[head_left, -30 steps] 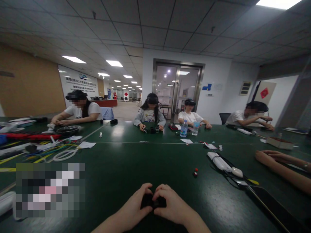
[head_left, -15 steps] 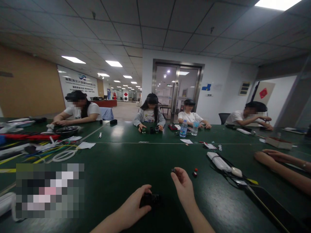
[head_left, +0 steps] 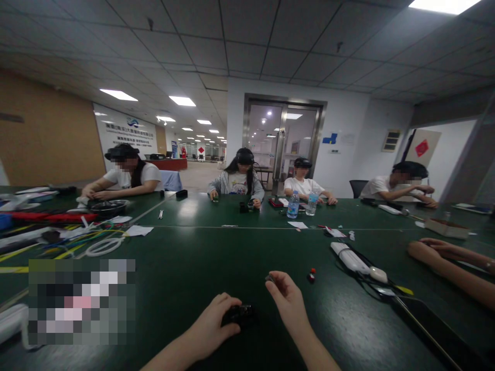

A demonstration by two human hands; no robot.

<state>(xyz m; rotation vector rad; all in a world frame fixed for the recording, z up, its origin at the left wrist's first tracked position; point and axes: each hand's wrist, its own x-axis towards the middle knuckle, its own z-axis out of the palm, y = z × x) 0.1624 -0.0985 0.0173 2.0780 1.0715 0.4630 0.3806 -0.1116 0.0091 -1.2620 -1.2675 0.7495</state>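
My left hand point(head_left: 212, 327) grips a small black device point(head_left: 243, 313) resting low over the dark green tabletop point(head_left: 185, 268). Its thumb and fingers close around the device's left end; the exact kind cannot be made out. To the right, my right hand point(head_left: 286, 299) pinches a tiny dark grey piece point(head_left: 269, 278) between thumb and fingertips. That piece is held above and to the right of the black device, apart from it. Beyond my right hand lies a small red-and-white object point(head_left: 311, 275) on the table.
A white power strip point(head_left: 350, 257) with black cables and a dark phone-like slab point(head_left: 436, 324) lie at right. Another person's forearms point(head_left: 444, 257) rest beyond them. Two water bottles point(head_left: 293, 205) stand farther back. Coiled white cable point(head_left: 104, 247) and coloured wires lie left. Several people sit across.
My right hand has moved slightly left and down with the tiny piece, closer to the black device. My left hand keeps its hold. Across the table, a person's hand has shifted left.
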